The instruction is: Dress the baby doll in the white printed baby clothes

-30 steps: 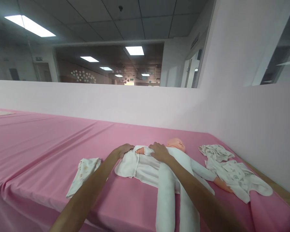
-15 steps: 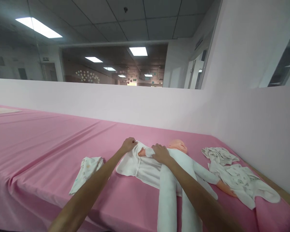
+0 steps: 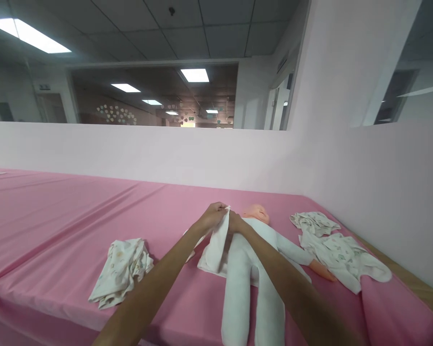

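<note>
A baby doll (image 3: 265,231) in a white suit lies on its back on the pink sheet, its bare head (image 3: 257,212) toward the wall. Beside and partly under it is a white baby garment (image 3: 216,252), one side pulled up into a raised fold. My left hand (image 3: 213,216) pinches the top edge of that fold. Close against it, my right hand (image 3: 235,223) is closed at the same fold, next to the doll's shoulder; its fingertips are hidden. The doll's arm on that side is out of sight behind the cloth and my hands.
A crumpled printed baby garment (image 3: 124,269) lies to the left. More printed baby clothes (image 3: 337,250) are heaped at the right, by the doll's other hand (image 3: 322,270). The pink sheet (image 3: 75,216) meets a white low wall (image 3: 166,154) with glass above.
My left hand has moved right, folding the garment's side up toward the doll. My right hand now meets it at the fold, off the doll's sleeve. The view has shifted slightly right.
</note>
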A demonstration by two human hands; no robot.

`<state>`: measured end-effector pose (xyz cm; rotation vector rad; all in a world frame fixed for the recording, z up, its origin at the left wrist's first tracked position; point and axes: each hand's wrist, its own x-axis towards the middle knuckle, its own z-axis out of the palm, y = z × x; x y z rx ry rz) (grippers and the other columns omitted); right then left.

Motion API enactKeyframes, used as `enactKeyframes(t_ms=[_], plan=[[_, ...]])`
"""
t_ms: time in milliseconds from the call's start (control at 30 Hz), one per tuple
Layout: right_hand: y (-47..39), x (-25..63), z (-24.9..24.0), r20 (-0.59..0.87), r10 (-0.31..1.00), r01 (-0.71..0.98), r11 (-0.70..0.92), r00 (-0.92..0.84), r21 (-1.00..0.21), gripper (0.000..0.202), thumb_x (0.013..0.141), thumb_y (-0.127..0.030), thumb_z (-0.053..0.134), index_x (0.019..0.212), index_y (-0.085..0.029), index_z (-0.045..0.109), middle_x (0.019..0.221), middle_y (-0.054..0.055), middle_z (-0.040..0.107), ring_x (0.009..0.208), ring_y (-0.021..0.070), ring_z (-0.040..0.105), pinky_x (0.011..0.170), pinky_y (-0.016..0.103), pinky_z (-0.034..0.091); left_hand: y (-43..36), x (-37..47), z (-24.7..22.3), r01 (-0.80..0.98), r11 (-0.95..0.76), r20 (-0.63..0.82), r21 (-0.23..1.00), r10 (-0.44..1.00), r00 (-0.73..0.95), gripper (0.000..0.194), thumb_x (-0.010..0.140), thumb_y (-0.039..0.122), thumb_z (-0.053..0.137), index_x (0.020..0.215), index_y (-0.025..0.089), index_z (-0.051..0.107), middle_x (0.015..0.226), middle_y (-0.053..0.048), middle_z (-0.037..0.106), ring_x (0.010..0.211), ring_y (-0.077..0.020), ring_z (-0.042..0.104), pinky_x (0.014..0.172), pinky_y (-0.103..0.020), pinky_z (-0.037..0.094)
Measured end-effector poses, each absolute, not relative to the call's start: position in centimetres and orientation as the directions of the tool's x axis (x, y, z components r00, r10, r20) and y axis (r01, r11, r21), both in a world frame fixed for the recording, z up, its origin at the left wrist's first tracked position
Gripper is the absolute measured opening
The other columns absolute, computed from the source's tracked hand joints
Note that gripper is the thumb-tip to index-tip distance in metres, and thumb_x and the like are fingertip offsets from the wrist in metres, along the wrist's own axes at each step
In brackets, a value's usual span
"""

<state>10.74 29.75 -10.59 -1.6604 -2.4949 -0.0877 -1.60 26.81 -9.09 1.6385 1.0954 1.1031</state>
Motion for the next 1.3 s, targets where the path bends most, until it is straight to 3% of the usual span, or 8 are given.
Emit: enactKeyframes(t_ms=[233, 367, 500, 733, 933, 1100, 1200, 1300], plan=[[30.0, 14.5, -8.1, 0.231, 0.938, 0.959, 0.279, -0.26, -0.054, 0.026, 0.084, -0.014, 0.041, 0.093, -0.02, 0.065, 0.1, 0.009, 0.068, 0.091, 0.0229, 0.06, 0.077, 0.033, 0.038, 24.4, -6.5, -11.3, 0.432, -0.237, 0.127, 0.87, 0.955, 0.269, 0.036, 0.089, 0.038, 0.048, 0.119, 0.02, 0.054, 0.109, -0.008, 0.064, 0.092, -0.0197, 0.062, 0.074, -0.029, 0.051], [29.8, 16.0, -8.4, 0.218, 0.944, 0.96, 0.269, -0.247, -0.076, 0.024, 0.081, -0.012, 0.045, 0.09, -0.019, 0.066, 0.097, 0.008, 0.068, 0.089, 0.0217, 0.06, 0.076, 0.032, 0.038, 25.3, -10.0, -14.8, 0.809, -0.293, 0.316, 0.51, 0.938, 0.141, 0.044, 0.082, 0.026, 0.049, 0.126, 0.02, 0.052, 0.133, -0.012, 0.05, 0.123, -0.028, 0.046, 0.096, -0.037, 0.043], [29.7, 15.7, -9.4, 0.214, 0.937, 0.947, 0.303, -0.276, -0.108, 0.024, 0.08, -0.009, 0.046, 0.089, -0.018, 0.067, 0.098, 0.008, 0.068, 0.088, 0.0207, 0.06, 0.074, 0.031, 0.039, 27.2, -11.2, -17.6, 0.945, -0.266, 0.333, 0.192, 0.923, 0.193, 0.049, 0.084, 0.027, 0.048, 0.133, 0.024, 0.048, 0.137, -0.012, 0.05, 0.123, -0.032, 0.046, 0.1, -0.046, 0.037], [24.8, 18.3, -10.3, 0.383, 0.892, 0.912, 0.343, -0.241, -0.224, 0.025, 0.092, -0.023, 0.041, 0.103, -0.02, 0.063, 0.11, 0.007, 0.064, 0.102, 0.019, 0.056, 0.085, 0.029, 0.037, 28.4, -11.3, -18.5, 0.912, -0.322, 0.175, 0.253, 0.943, 0.284, 0.041, 0.088, 0.03, 0.037, 0.126, 0.028, 0.054, 0.129, -0.006, 0.06, 0.118, -0.0275, 0.055, 0.096, -0.042, 0.041], [14.1, 27.8, -14.8, 0.372, 0.928, 0.919, 0.153, -0.007, -0.363, 0.028, 0.093, -0.028, 0.036, 0.076, -0.018, 0.056, 0.081, 0.005, 0.063, 0.079, 0.0175, 0.057, 0.07, 0.029, 0.038, 28.0, -7.2, -15.1, 0.81, -0.431, 0.444, 0.398, 0.863, 0.241, 0.039, 0.086, 0.028, 0.036, 0.118, 0.018, 0.056, 0.127, -0.009, 0.061, 0.116, -0.0243, 0.057, 0.097, -0.038, 0.046], [9.4, 32.0, -19.2, 0.287, 0.957, 0.916, 0.07, 0.051, -0.395, 0.018, 0.086, -0.025, 0.043, 0.077, -0.018, 0.056, 0.09, 0.008, 0.064, 0.092, 0.0225, 0.058, 0.083, 0.035, 0.041, 26.8, 4.2, -9.9, 0.632, -0.731, 0.6, 0.258, 0.634, 0.488, 0.034, 0.091, 0.029, 0.036, 0.113, 0.018, 0.059, 0.121, -0.009, 0.064, 0.111, -0.0224, 0.058, 0.098, -0.038, 0.045], [9.5, 32.0, -19.8, 0.277, 0.959, 0.918, 0.057, 0.059, -0.394, 0.024, 0.087, -0.027, 0.044, 0.098, -0.013, 0.06, 0.113, 0.015, 0.062, 0.118, 0.0277, 0.051, 0.101, 0.039, 0.034, 25.9, 11.5, -8.5, 0.469, -0.875, 0.415, 0.121, 0.474, 0.777, 0.035, 0.09, 0.028, 0.041, 0.12, 0.019, 0.058, 0.128, -0.008, 0.06, 0.12, -0.0218, 0.053, 0.104, -0.035, 0.04], [10.3, 31.6, -19.7, 0.233, 0.969, 0.924, 0.014, 0.082, -0.383, 0.037, 0.088, -0.03, 0.042, 0.113, -0.007, 0.058, 0.125, 0.021, 0.057, 0.127, 0.0318, 0.044, 0.106, 0.043, 0.03, 25.6, 17.1, -9.0, 0.478, -0.878, 0.087, 0.027, 0.479, 0.874, 0.052, 0.08, 0.037, 0.06, 0.128, 0.021, 0.052, 0.131, -0.01, 0.058, 0.119, -0.0266, 0.054, 0.098, -0.036, 0.043]])
